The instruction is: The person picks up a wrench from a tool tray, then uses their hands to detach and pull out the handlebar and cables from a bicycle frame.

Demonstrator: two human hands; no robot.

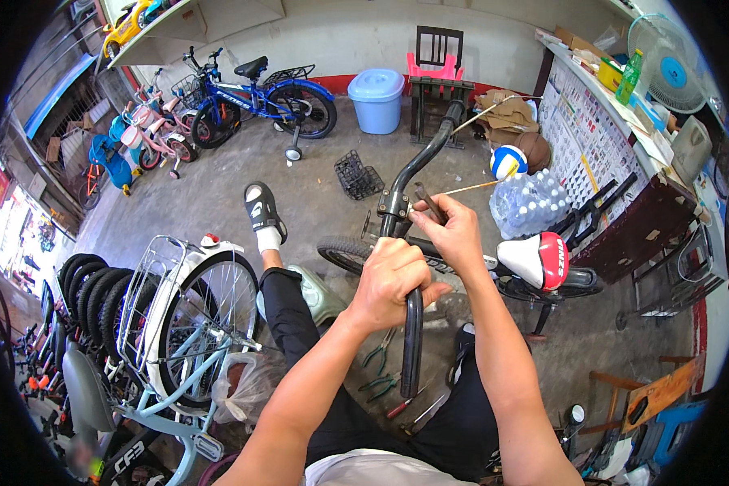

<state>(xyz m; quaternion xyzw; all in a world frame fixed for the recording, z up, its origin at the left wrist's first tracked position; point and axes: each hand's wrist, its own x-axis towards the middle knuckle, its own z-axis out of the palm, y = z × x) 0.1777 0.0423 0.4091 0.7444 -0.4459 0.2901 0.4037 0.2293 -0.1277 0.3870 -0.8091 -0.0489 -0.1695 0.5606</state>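
My left hand is wrapped around the near arm of a black bicycle handlebar. Its far arm bends up and away from the stem clamp. Beside that clamp, my right hand pinches a dark flat metal tool, which looks like a wrench; its working end is partly hidden by the fingers. The handlebar belongs to a small bicycle standing across in front of me, with a red and white saddle to the right and its front tyre to the left.
Pliers and a red-handled screwdriver lie between my feet. A light-blue bicycle and several tyres crowd the left. Ahead are a black wire basket, blue bin and blue bicycle. Bottled water sits right, near a counter.
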